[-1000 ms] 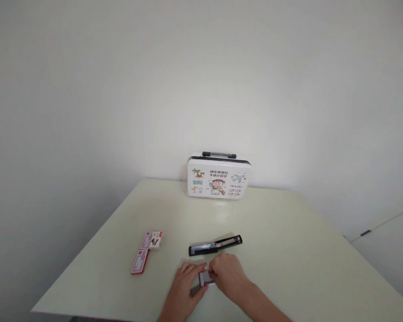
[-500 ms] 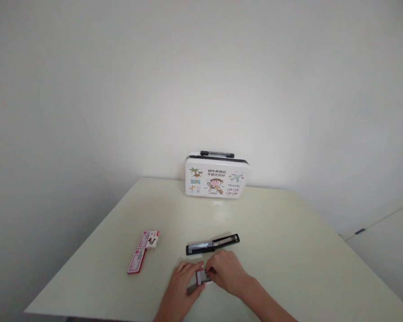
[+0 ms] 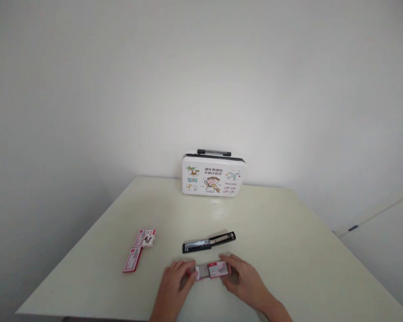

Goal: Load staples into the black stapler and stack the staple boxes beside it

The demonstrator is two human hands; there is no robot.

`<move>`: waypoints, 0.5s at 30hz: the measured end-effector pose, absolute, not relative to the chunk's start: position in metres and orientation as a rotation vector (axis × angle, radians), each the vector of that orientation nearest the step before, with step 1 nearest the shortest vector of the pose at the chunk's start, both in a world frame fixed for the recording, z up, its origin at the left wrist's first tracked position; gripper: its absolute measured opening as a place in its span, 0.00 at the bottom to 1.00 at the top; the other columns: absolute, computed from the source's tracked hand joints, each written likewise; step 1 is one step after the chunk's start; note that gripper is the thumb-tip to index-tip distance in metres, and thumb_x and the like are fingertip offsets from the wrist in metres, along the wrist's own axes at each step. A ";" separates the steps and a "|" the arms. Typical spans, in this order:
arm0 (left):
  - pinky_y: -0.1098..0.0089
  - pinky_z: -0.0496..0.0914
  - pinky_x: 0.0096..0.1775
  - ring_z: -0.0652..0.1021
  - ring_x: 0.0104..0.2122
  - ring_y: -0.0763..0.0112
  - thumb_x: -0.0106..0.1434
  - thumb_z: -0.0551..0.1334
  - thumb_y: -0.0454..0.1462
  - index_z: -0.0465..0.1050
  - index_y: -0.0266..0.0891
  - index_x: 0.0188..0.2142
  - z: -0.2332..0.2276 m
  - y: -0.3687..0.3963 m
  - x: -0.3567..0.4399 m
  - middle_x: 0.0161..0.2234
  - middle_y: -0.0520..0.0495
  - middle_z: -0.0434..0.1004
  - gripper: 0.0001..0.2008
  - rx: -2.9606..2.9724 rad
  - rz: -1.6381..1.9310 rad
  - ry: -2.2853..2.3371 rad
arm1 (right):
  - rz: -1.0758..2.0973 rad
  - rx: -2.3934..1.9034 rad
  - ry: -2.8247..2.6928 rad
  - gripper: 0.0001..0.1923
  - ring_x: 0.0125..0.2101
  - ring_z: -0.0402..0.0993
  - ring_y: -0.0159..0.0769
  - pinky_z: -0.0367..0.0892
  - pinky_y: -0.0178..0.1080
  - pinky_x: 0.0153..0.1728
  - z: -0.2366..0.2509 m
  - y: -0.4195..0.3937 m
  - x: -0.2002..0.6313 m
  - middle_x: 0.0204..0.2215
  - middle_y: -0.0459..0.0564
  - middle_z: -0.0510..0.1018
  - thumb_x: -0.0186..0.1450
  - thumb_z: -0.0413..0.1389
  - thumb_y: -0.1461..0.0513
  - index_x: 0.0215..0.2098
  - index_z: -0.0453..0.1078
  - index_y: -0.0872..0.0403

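Note:
Close to the table's front edge, a small staple box (image 3: 219, 269) lies between my hands, its white, pink and red sleeve only partly over the grey inner tray (image 3: 203, 271). My left hand (image 3: 175, 285) pinches the tray's left end between thumb and fingers. The sleeve's right end is gripped by my right hand (image 3: 247, 281). Just beyond the box, a black stapler (image 3: 208, 243) lies opened out flat, its metal channel showing. Whether staples are in the tray is too small to tell.
Several red and white boxes (image 3: 132, 259) lie together on the left of the pale table (image 3: 272, 214). One shows a dark stapler-like picture. At the back, a white case (image 3: 213, 175) with cartoon prints and a black handle stands against the wall (image 3: 201, 80).
My right hand has moved from the tray's middle to the right and now holds the sleeve, which has come over the tray's right part. The view has shifted slightly.

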State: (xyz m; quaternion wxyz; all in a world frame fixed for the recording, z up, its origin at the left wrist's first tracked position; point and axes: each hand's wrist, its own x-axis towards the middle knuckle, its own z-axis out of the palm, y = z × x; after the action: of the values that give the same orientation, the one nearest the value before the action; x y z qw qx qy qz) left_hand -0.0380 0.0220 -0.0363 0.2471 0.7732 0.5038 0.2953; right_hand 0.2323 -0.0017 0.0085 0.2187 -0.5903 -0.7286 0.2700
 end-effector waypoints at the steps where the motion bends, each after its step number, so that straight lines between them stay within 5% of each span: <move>1: 0.56 0.71 0.50 0.78 0.46 0.59 0.70 0.60 0.46 0.78 0.52 0.50 -0.036 0.020 -0.032 0.44 0.48 0.82 0.12 2.104 0.797 1.383 | 0.774 -1.604 -2.023 0.25 0.39 0.76 0.36 0.66 0.33 0.42 0.010 -0.003 0.229 0.42 0.44 0.79 0.59 0.61 0.64 0.56 0.73 0.45; 9: 0.60 0.71 0.47 0.78 0.41 0.62 0.73 0.54 0.42 0.76 0.49 0.50 -0.041 0.019 -0.021 0.40 0.48 0.81 0.13 2.060 0.858 1.514 | 0.779 -1.689 -2.083 0.21 0.35 0.74 0.35 0.62 0.33 0.36 0.022 -0.005 0.209 0.37 0.42 0.78 0.58 0.68 0.57 0.49 0.78 0.39; 15: 0.53 0.63 0.54 0.70 0.55 0.54 0.66 0.64 0.44 0.73 0.49 0.54 -0.028 0.063 -0.045 0.53 0.46 0.74 0.18 2.083 0.870 1.621 | 0.691 -1.671 -2.209 0.06 0.32 0.74 0.32 0.59 0.32 0.33 0.029 0.011 0.197 0.32 0.42 0.78 0.66 0.62 0.59 0.39 0.81 0.42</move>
State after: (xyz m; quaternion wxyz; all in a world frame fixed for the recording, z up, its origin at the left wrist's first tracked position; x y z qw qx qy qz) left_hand -0.0453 0.0629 -0.0285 0.1804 0.7373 0.5737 0.3078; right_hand 0.1970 0.0114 0.0287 0.1430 -0.5793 -0.7659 0.2397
